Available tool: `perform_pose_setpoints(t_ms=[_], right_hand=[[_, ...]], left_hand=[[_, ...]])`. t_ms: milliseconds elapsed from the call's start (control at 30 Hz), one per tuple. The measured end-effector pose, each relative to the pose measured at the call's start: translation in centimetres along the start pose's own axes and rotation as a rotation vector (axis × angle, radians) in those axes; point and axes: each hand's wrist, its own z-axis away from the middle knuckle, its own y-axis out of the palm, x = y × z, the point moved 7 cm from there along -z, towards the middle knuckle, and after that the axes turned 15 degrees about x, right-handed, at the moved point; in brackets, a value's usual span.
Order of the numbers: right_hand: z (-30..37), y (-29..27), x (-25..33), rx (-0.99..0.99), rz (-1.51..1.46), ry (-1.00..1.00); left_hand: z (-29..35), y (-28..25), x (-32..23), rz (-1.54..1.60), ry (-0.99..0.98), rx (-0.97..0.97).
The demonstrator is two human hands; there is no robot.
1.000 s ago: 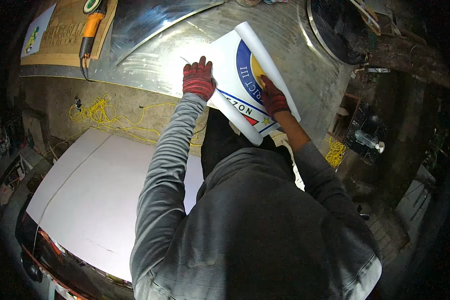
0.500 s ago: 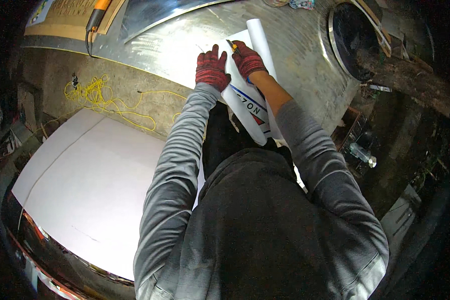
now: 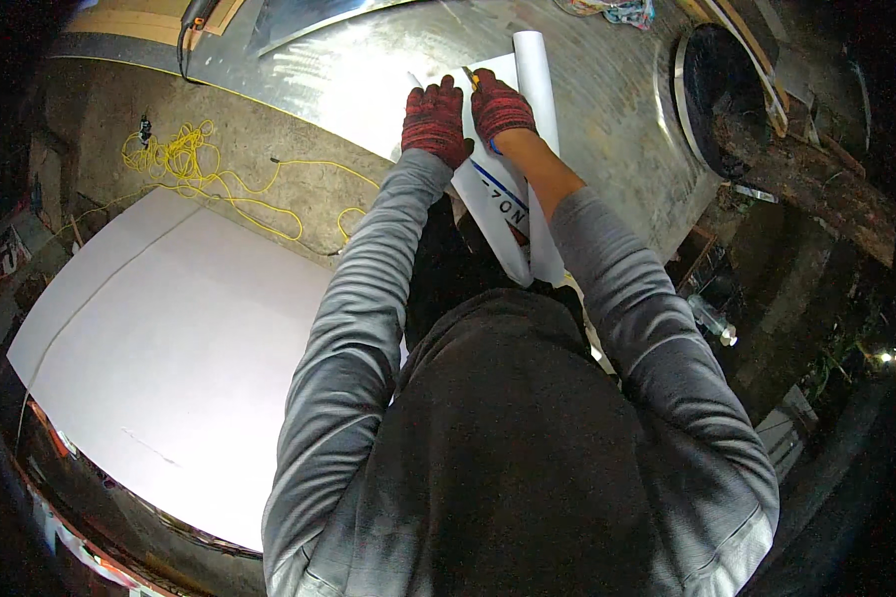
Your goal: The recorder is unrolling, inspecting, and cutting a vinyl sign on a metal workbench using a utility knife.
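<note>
Both of my hands wear red-and-black knit gloves. My left hand (image 3: 435, 124) presses palm down, its fingers stretched out, on a white sheet (image 3: 493, 70) lying on the metal tabletop. Beside it, my right hand (image 3: 501, 106) is closed around a utility knife (image 3: 475, 80) with yellow and dark parts, its tip pointing away from me at the sheet. Most of the handle is hidden in the glove. To the right, part of the sheet is curled into a white roll (image 3: 536, 85). The near end, printed in blue and black (image 3: 498, 199), hangs over the table edge toward my lap.
The metal table (image 3: 607, 119) carries a dark power tool (image 3: 197, 15) at far left and a round dark disc with a metal rim (image 3: 679, 90) at right. A tangled yellow cord (image 3: 184, 154) lies on the floor. A large white panel (image 3: 159, 348) stands at near left.
The view has shifted slightly. Both hands have moved a little left relative to the white roll, and less of the knife shows in my right hand.
</note>
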Motion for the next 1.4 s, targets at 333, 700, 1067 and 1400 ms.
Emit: perform_pose_setpoints(t_ms=[333, 700, 1067, 1400], right_hand=[[0.3, -0.4, 0.9, 0.032, 0.058, 0.057], [1.0, 0.0, 1.8, 0.070, 0.184, 0.088], [2.1, 0.9, 0.7, 0.101, 0.188, 0.097], [4.2, 2.4, -0.8, 0.060, 0.165, 0.098]], left_hand=[[-0.5, -0.4, -0.2, -0.021, -0.025, 0.030], [-1.0, 0.4, 0.3, -0.033, -0.018, -0.012], [-0.9, -0.8, -0.4, -0.093, -0.018, 0.019], [-1.0, -0.7, -0.5, -0.018, -0.010, 0.031]])
